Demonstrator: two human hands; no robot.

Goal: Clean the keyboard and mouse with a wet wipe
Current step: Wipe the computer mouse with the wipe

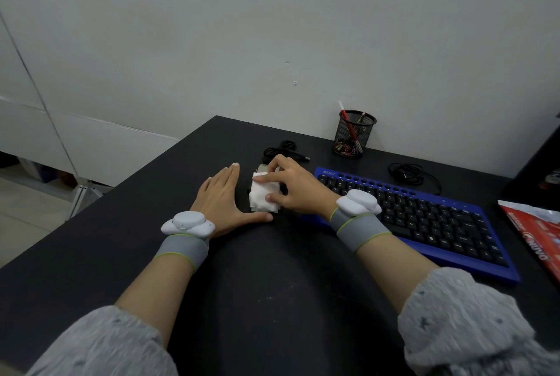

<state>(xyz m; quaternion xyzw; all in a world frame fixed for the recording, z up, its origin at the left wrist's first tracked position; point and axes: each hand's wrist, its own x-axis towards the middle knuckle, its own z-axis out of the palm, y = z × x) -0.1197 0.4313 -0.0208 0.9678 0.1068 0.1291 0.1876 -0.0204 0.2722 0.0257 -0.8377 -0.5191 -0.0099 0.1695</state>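
A white wet wipe (263, 196), folded, covers most of the mouse (261, 168), of which only a grey sliver shows at the far end. My right hand (292, 186) pinches the wipe between thumb and fingers and holds it down on the mouse. My left hand (225, 197) lies flat on the black desk (257, 278) just left of the wipe, fingers straight, thumb stretched toward it. The blue keyboard (424, 218) with black keys lies to the right, partly under my right wrist.
A black mesh pen cup (354, 134) stands at the back by the wall. Coiled black cables lie behind the mouse (280, 148) and behind the keyboard (407, 174). A red and white packet (536, 228) sits at the right edge.
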